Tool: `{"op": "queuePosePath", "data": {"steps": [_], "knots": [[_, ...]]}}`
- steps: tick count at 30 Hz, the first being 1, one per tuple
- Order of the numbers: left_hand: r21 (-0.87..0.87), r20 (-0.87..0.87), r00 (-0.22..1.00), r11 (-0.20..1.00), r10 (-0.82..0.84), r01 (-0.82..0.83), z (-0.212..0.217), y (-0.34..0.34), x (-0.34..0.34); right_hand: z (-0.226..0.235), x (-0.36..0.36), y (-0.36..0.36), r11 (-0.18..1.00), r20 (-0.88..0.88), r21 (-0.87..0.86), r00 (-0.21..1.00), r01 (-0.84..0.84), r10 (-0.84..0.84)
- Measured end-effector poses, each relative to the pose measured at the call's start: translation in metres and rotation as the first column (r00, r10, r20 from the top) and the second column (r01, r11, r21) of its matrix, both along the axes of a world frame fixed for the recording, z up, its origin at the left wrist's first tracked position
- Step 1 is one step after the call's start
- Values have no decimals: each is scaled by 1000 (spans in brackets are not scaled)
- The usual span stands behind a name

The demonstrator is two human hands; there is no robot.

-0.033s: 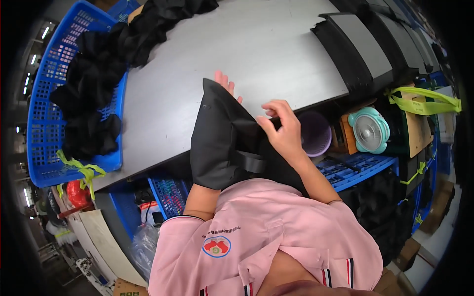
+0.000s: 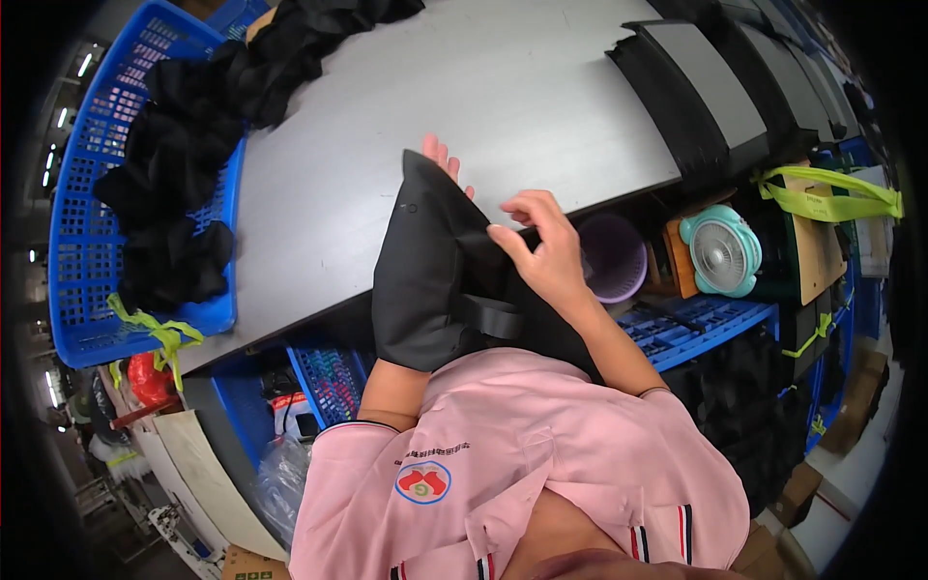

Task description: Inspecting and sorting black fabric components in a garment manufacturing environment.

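Observation:
A black fabric piece point(image 2: 416, 271) with a pointed top corner covers most of my left forearm like a sleeve. Past its upper edge show the stretched fingertips of my left hand point(image 2: 440, 159); the palm is hidden by the cloth. On the right, my right hand point(image 2: 546, 246) is half curled, its thumb and forefinger apart. The thumb tip lies at the fabric's right edge; whether it presses on the cloth I cannot tell. A black strap loop point(image 2: 493, 317) stands out from the lower part of the fabric, near my body.
The grey table point(image 2: 464, 77) lies beyond my hands. At left, a blue basket point(image 2: 72, 242) holds crumpled black fabric. Black-and-grey pieces point(image 2: 696, 87) are stacked at far right. Below the table edge are a purple bin point(image 2: 619, 261), a teal fan point(image 2: 723, 251) and a blue crate point(image 2: 701, 333).
My right hand has shifted slightly left and up, bringing its thumb closer to the fabric's edge. The fabric's top corner has tipped slightly right.

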State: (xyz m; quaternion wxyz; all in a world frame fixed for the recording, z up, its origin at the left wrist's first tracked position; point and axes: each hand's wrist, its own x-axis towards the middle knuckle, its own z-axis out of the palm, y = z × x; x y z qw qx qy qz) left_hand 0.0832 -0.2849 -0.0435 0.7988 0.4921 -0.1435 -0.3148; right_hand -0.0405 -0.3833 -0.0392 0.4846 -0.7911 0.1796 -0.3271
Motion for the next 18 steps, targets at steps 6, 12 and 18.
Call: {"op": "queuePosePath", "data": {"steps": [6,12,18], "knots": [[186,121,991,982,-65,42,-20,21,-7,-3,-25,15,409,259,820,897,-400,359],[-188,-272,937,967,-218,171,-54,102,-46,12,-24,13,390,401,817,904,-425,146],[-702,-248,603,570,-758,427,-103,135,-75,8,-26,2,671,217,731,974,-119,-63]]}}
